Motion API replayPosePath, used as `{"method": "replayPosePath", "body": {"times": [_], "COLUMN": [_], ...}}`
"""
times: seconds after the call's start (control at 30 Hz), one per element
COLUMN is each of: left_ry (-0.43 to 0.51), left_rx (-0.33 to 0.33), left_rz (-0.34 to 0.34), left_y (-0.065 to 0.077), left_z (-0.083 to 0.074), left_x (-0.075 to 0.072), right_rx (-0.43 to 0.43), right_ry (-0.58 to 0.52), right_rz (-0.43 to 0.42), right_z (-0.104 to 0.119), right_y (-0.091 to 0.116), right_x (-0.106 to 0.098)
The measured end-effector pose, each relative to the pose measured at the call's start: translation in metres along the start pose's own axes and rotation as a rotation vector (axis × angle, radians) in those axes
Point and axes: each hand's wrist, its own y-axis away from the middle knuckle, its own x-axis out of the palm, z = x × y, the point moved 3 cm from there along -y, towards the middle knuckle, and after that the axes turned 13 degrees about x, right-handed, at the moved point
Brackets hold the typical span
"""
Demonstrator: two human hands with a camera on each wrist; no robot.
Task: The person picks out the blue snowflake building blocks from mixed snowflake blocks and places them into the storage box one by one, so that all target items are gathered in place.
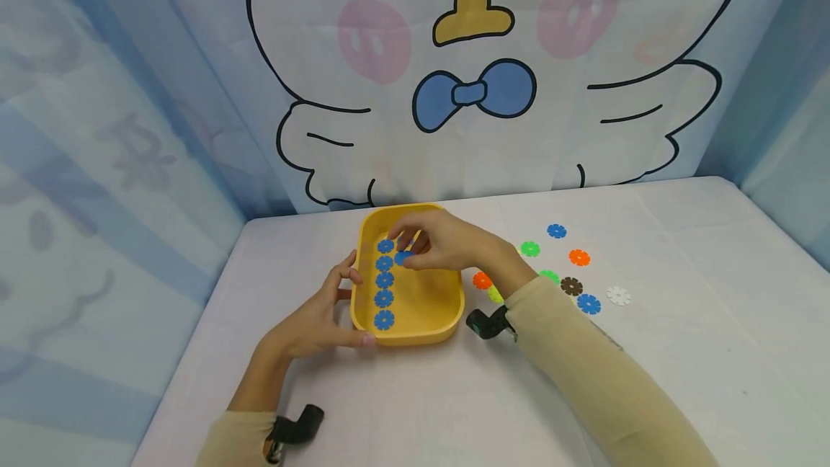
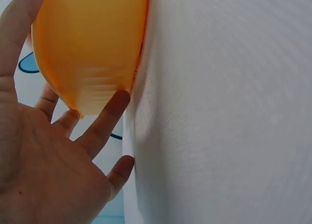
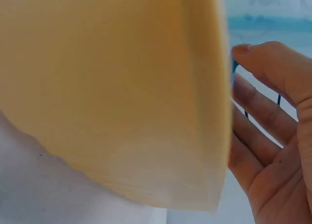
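A yellow tray (image 1: 428,316) rests on the white table with a column of several blue snowflake discs (image 1: 384,298) along its left side. My left hand (image 1: 327,316) holds the tray's left side, thumb at the near corner and fingers at the rim. In the left wrist view, fingertips (image 2: 119,99) touch the tray wall (image 2: 92,48). Over the tray's far half, my right hand (image 1: 441,240) pinches a blue snowflake disc (image 1: 403,258) between thumb and fingers. Only a sliver of blue shows beyond the tray rim (image 3: 222,112) in the right wrist view.
Loose snowflake discs lie on the table right of the tray, including an orange disc (image 1: 580,257), a brown disc (image 1: 571,286), a white disc (image 1: 619,296) and a blue disc (image 1: 588,304). My right forearm passes over part of this group. A printed curtain (image 1: 473,157) hangs behind the table.
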Motion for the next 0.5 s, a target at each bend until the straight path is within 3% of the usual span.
{"method": "replayPosePath", "body": {"times": [0.3,0.5], "left_ry": [-0.005,-0.008], "left_rx": [-0.005,-0.004], "left_rz": [-0.001,0.005], "left_y": [0.0,0.0], "left_z": [0.0,0.0], "left_x": [0.0,0.0], "right_rx": [0.135,0.152], "right_ry": [0.065,0.077], "right_rz": [0.103,0.102], "right_z": [0.0,-0.003], "right_y": [-0.008,-0.011], "right_x": [0.007,0.012]}}
